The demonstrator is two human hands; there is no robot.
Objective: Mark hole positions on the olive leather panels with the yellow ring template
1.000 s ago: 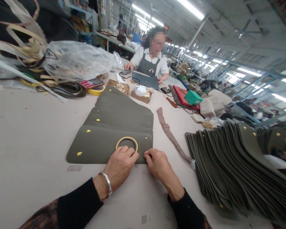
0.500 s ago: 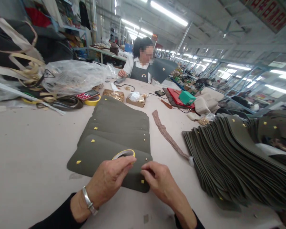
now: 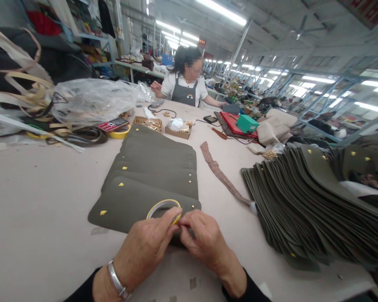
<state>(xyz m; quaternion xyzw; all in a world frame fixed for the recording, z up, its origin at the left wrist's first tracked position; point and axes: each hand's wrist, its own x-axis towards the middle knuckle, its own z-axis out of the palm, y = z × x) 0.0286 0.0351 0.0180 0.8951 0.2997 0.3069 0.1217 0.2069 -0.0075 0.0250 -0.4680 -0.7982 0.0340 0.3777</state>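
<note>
My left hand (image 3: 151, 239) grips a roll of yellow tape (image 3: 164, 202), held upright above the front piece of dark green material. Close against it, my right hand (image 3: 204, 237) has thumb and forefinger pinched at the edge of the roll; the tape end between them is too small to make out. Beneath both hands lie overlapping dark green flat pieces (image 3: 138, 193) with rounded corners. Small yellow tape bits (image 3: 103, 213) stick to their left side, and small metal studs (image 3: 192, 206) show along the right. My hands cover the front piece's near right corner.
A thick fanned stack of green pieces (image 3: 290, 209) stands at right. A brown strip (image 3: 220, 172) lies between. Boxes of gold hardware (image 3: 178, 129), a plastic bag (image 3: 94, 100) and a red folder (image 3: 231, 123) are farther back. A co-worker (image 3: 187, 84) sits across the table.
My right hand has moved left from the front piece's right corner to the tape roll in my left hand. The co-worker has lowered the dark panel to the right.
</note>
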